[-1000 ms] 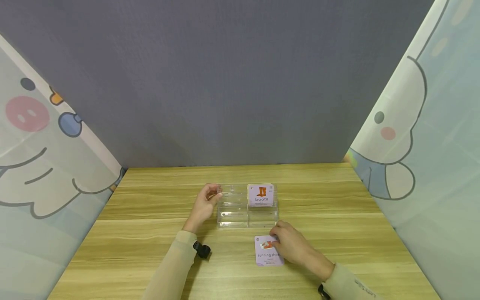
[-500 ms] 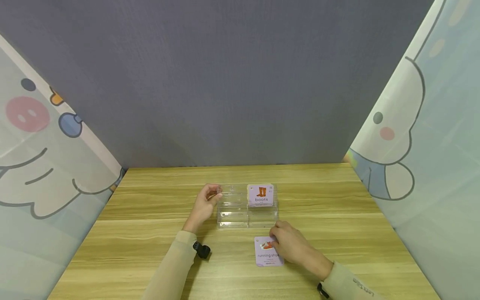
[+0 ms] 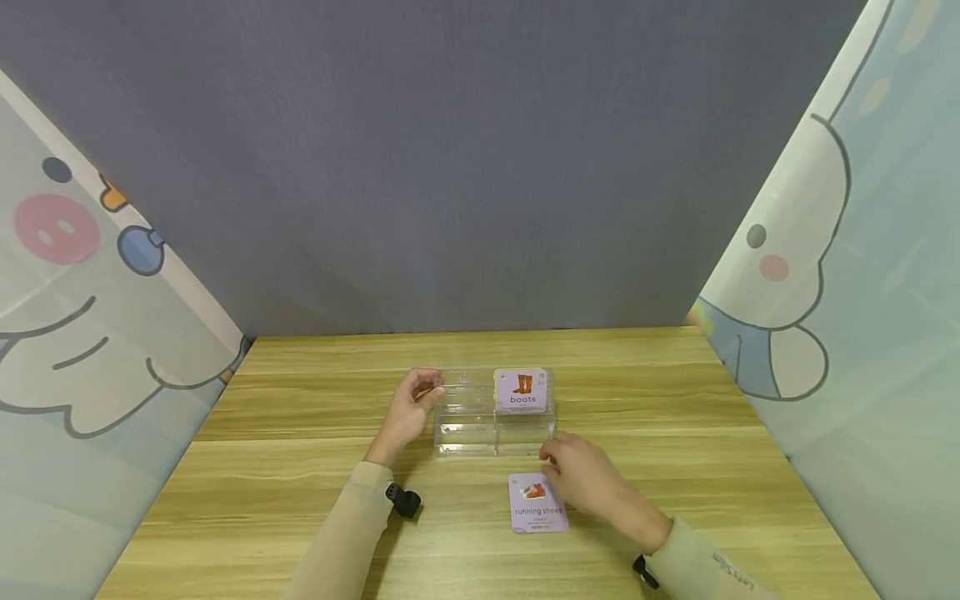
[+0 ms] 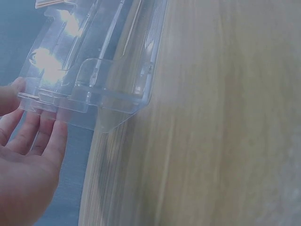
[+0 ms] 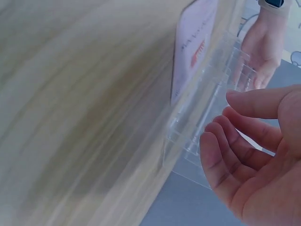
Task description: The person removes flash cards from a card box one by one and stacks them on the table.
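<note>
A clear acrylic holder (image 3: 480, 425) (image 4: 94, 70) (image 5: 207, 117) stands mid-table, with a purple "boots" card (image 3: 522, 390) in its back right slot. My left hand (image 3: 411, 410) (image 4: 28, 155) rests straight fingers and thumb against the holder's left end. A purple "running shoes" card (image 3: 537, 504) (image 5: 193, 52) lies flat in front of the holder. My right hand (image 3: 577, 477) (image 5: 249, 160) hovers just off that card's upper right corner, close to the holder's front. Its fingers are relaxed and hold nothing.
The wooden table (image 3: 300, 467) ends at a grey back wall (image 3: 465, 167). Cartoon-printed curtains (image 3: 82, 333) hang along the left and right sides. A small black camera (image 3: 405, 501) sits on my left wrist.
My right hand has lifted off the "running shoes" card and drifted slightly toward the holder. The card stays flat on the table. My left hand has not moved.
</note>
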### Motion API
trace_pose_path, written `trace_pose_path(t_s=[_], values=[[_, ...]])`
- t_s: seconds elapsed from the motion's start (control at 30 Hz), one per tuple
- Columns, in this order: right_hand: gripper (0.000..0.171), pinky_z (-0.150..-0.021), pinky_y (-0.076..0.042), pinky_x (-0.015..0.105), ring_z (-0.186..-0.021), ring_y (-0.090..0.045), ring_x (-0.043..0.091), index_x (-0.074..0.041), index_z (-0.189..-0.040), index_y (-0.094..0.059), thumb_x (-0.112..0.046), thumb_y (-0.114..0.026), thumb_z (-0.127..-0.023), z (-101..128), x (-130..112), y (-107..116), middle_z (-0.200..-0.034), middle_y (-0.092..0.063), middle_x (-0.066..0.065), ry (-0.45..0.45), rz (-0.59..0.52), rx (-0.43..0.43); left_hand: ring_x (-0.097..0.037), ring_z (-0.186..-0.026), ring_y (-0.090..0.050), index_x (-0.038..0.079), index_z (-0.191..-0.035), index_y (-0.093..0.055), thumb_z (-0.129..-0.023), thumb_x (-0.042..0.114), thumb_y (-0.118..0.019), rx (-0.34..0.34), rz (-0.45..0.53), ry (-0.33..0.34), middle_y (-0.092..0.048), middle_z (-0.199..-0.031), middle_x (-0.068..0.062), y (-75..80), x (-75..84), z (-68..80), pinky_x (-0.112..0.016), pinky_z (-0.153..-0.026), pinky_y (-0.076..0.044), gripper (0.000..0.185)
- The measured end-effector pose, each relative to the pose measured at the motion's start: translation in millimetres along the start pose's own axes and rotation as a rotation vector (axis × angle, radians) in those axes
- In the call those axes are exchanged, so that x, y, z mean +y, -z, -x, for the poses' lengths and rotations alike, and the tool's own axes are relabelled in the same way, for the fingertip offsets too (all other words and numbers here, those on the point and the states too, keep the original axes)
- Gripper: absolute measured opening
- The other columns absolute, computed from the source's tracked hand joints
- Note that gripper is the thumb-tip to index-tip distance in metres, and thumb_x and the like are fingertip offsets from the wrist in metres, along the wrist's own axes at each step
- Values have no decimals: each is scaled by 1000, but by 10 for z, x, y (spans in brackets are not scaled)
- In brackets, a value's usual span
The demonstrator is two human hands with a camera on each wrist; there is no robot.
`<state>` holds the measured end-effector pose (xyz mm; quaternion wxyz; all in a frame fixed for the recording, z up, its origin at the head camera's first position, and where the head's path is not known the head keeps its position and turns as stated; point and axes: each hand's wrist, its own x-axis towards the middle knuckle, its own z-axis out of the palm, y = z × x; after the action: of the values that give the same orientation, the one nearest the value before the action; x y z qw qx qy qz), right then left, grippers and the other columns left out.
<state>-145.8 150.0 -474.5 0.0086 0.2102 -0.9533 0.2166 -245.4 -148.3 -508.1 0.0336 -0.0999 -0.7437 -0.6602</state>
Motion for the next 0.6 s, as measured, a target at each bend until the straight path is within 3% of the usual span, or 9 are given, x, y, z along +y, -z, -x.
trace_pose_path(t_s=[0.2, 0.6], values=[[11, -69, -55, 32, -81, -61, 12, -9, -95, -73, -9, -78, -86, -22, -16, 58, -89, -65, -3, -27, -28, 29, -40, -125, -54, -9, -128, -52, -100, -5, -59, -5, 5, -5, -56, -130, -31, 2, -8, -6, -36, -105, -47, 30], [10, -66, -52, 24, -77, -59, 8, -10, -95, -72, -7, -77, -87, -81, -9, 167, -88, -64, -4, -20, -67, 107, -39, -125, -54, -8, -129, -53, -100, -3, -59, -11, -1, -12, -57, -129, -29, 9, -7, -1, -38, -105, -47, 30]])
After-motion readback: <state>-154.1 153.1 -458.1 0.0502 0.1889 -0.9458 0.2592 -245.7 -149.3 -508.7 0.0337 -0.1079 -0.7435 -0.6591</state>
